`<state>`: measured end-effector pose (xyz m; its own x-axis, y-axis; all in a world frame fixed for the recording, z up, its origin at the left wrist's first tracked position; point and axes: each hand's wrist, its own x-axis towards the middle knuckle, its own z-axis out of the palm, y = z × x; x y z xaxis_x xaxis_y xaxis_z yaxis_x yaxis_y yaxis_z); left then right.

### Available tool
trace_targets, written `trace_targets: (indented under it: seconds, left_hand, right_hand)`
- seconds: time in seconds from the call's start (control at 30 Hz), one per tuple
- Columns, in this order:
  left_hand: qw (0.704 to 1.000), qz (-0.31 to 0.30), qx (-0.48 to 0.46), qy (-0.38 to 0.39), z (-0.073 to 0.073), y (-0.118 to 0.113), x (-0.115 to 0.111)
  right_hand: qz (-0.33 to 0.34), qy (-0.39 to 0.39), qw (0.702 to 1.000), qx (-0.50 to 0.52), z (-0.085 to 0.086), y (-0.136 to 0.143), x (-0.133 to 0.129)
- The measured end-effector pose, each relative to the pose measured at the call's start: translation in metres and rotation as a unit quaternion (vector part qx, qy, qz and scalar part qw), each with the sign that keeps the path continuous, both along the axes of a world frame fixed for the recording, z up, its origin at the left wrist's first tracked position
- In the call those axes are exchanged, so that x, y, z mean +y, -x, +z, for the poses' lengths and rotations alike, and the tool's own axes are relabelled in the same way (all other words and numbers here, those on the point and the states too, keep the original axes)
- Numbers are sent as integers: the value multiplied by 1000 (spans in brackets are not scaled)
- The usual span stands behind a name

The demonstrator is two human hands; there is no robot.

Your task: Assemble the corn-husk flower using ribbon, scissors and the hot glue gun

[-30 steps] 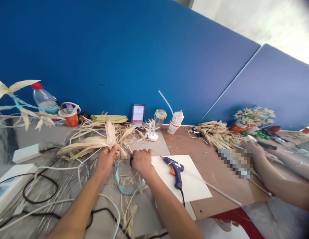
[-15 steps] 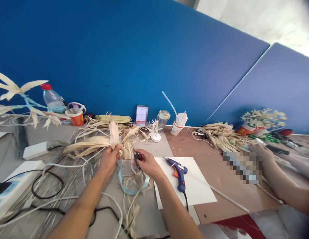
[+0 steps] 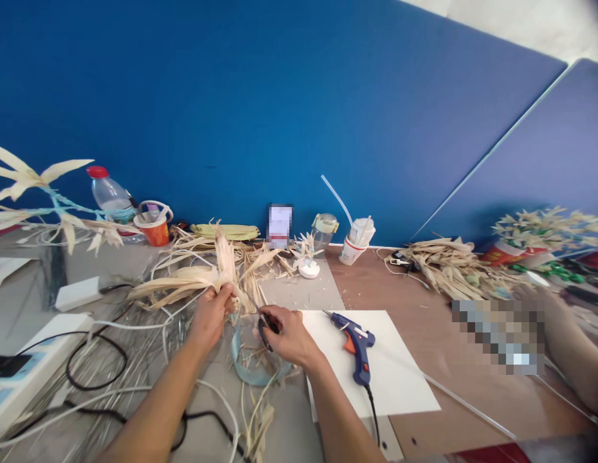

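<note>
My left hand [image 3: 212,318] pinches the gathered base of a dried corn husk [image 3: 225,257], whose pale leaves spread upward and to the left. Black-handled scissors [image 3: 269,328] are gripped in my right hand [image 3: 289,335], their blades pointing up and left toward the husk's base. Below and between the hands lies a loop of light blue ribbon [image 3: 237,354]. Loose husk strips [image 3: 260,421] lie near it on the table. A blue glue gun [image 3: 359,344] rests on a white sheet [image 3: 400,386] to the right of my right forearm.
Power strip [image 3: 33,354] and tangled cables occupy the left. Along the blue partition [image 3: 260,109] stand a bottle [image 3: 108,196], an orange cup [image 3: 154,228], a phone [image 3: 280,225] and a paper cup [image 3: 352,249]. At right, another person's arm [image 3: 564,341] reaches near a husk pile [image 3: 443,260].
The scissors have swung so their blades show beside the husk's base. My left hand still pinches the husk. The whole view has shifted slightly, and the other person's arm appears farther right.
</note>
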<state>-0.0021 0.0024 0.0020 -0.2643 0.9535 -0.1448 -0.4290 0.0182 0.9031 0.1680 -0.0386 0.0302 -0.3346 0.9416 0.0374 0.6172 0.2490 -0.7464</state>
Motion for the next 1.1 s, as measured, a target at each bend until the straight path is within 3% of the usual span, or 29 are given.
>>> trace_targets:
  seconds: [0.27,0.7,1.1]
  left_hand:
    - [999,31,4,-7,1,2,1]
    - [999,28,-17,-42,6,1,0]
    - [999,16,30,-37,2,-1,-1]
  right_hand:
    - [-2,21,999,-42,7,2,-5]
    - [5,72,996,49,-5,4,-4]
    - [33,175,968,179,-14,9,-2]
